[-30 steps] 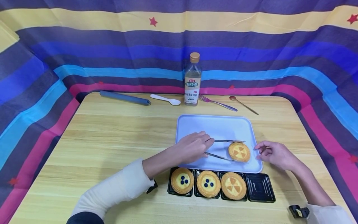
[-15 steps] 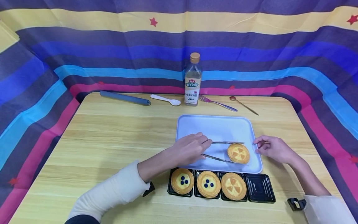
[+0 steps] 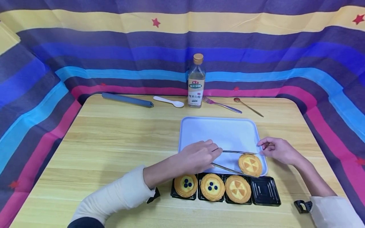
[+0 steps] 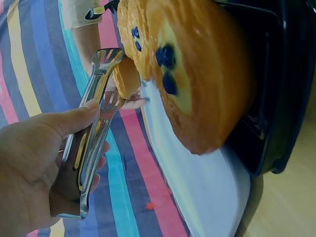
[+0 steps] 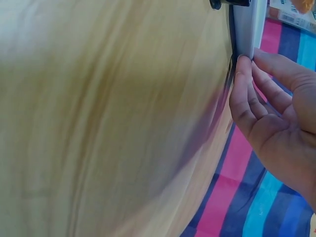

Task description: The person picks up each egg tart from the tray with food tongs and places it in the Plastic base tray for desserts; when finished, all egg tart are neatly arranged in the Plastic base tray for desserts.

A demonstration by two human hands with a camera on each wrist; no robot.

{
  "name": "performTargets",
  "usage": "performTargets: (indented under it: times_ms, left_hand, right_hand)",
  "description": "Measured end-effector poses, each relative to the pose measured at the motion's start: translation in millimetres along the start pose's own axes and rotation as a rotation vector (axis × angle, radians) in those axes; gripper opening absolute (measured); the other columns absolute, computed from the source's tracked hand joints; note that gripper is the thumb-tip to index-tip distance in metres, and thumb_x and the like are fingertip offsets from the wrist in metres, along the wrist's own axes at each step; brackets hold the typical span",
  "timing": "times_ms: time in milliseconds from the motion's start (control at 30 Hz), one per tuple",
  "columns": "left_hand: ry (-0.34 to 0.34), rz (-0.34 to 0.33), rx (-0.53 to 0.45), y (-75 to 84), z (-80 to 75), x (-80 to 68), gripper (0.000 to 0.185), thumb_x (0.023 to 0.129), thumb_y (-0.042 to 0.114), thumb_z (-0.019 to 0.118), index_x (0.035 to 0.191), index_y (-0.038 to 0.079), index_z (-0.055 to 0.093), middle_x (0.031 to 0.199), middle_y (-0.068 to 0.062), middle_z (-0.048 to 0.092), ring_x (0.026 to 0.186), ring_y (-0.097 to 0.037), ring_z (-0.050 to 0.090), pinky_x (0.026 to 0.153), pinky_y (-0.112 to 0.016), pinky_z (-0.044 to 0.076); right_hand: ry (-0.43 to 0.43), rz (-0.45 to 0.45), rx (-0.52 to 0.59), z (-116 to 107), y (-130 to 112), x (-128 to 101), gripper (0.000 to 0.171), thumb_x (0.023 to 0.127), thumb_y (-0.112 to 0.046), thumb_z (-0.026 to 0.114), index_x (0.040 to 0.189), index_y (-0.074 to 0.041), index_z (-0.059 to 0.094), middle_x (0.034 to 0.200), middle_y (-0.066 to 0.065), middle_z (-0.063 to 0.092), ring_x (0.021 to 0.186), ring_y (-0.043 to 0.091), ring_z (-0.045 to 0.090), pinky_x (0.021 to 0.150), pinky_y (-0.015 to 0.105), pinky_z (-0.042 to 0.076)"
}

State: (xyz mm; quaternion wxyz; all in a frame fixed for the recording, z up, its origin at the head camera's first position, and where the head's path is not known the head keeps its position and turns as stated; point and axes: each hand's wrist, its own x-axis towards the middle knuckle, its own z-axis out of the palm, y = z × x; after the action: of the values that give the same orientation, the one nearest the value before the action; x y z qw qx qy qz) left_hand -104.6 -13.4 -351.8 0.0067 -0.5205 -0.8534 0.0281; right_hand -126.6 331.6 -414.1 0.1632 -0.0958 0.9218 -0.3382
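My left hand [image 3: 196, 155] grips metal food tongs [image 4: 79, 163], thumb on one arm and fingers round the other. Between the tong tips is a round tart [image 3: 250, 165] topped with orange triangles, over the front right corner of the pale blue tray [image 3: 218, 129]. The left wrist view shows this tart [image 4: 127, 78] edge-on at the tong ends. At the tray's right side, my right hand [image 3: 280, 150] pinches the rim [image 5: 245, 34] between thumb and fingers.
Along the tray's front stand black plastic boxes: two hold blueberry tarts [image 3: 212, 186], one an orange-topped tart [image 3: 238, 189], and the rightmost box [image 3: 265, 190] is bare. Behind the tray are a vinegar bottle [image 3: 196, 82], a fork [image 3: 222, 104], a brown spoon [image 3: 248, 107], a white spoon [image 3: 169, 101] and a blue rod [image 3: 127, 99].
My left hand has moved the tongs and the tart right and toward the front edge of the tray. My right hand shifted slightly back along the tray's side.
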Motion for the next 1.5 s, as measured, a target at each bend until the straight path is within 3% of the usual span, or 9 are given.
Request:
performTargets:
  times_ms: [300, 500, 967, 1133, 1500]
  left_hand:
    - [-0.001, 0.038, 0.043, 11.2, -3.9, 3.8, 0.052, 0.090, 0.042, 0.061, 0.130, 0.009, 0.054, 0.121, 0.003, 0.063, 0.111, -0.010, 0.056, 0.096, -0.018, 0.046]
    - [-0.010, 0.080, 0.080, 22.9, -6.1, 8.7, 0.051, 0.091, 0.045, 0.059, 0.129, 0.012, 0.054, 0.118, 0.006, 0.064, 0.104, -0.007, 0.056, 0.089, -0.015, 0.046]
    - [-0.055, 0.113, 0.021, 45.1, -6.0, 17.3, 0.044, 0.092, 0.044, 0.054, 0.124, 0.013, 0.055, 0.108, 0.010, 0.063, 0.093, -0.006, 0.051, 0.071, -0.011, 0.043]
    - [-0.077, 0.125, 0.018, 51.6, -4.8, 18.5, 0.044, 0.091, 0.044, 0.056, 0.122, 0.013, 0.056, 0.110, 0.009, 0.063, 0.093, -0.005, 0.051, 0.071, -0.011, 0.043]
    - [-0.043, 0.141, 0.048, 57.0, -4.1, 21.7, 0.042, 0.089, 0.043, 0.058, 0.120, 0.013, 0.059, 0.107, 0.010, 0.064, 0.092, -0.006, 0.052, 0.069, -0.011, 0.044]
  right_hand:
    - [-0.015, 0.000, 0.051, -1.6, 5.0, 1.4, 0.029, 0.082, -0.007, 0.070, 0.108, 0.002, 0.061, 0.094, 0.013, 0.061, 0.076, -0.001, 0.058, 0.061, 0.019, 0.050]
    - [-0.025, 0.010, 0.058, -2.1, 4.0, 0.6, 0.030, 0.082, -0.009, 0.071, 0.109, 0.001, 0.061, 0.094, 0.013, 0.061, 0.074, 0.000, 0.058, 0.061, 0.019, 0.050]
    - [-0.015, -0.003, 0.054, -0.6, 3.6, 0.8, 0.029, 0.083, -0.009, 0.071, 0.108, 0.001, 0.061, 0.094, 0.013, 0.061, 0.074, 0.000, 0.058, 0.061, 0.019, 0.050]
    - [-0.016, -0.007, 0.070, -0.2, 4.1, 1.2, 0.030, 0.083, -0.009, 0.070, 0.109, 0.002, 0.061, 0.094, 0.013, 0.061, 0.074, 0.000, 0.059, 0.060, 0.020, 0.051]
    - [-0.020, -0.010, 0.057, -0.3, 2.8, 1.1, 0.029, 0.082, -0.007, 0.070, 0.108, 0.002, 0.061, 0.094, 0.013, 0.061, 0.073, 0.001, 0.058, 0.059, 0.020, 0.050]
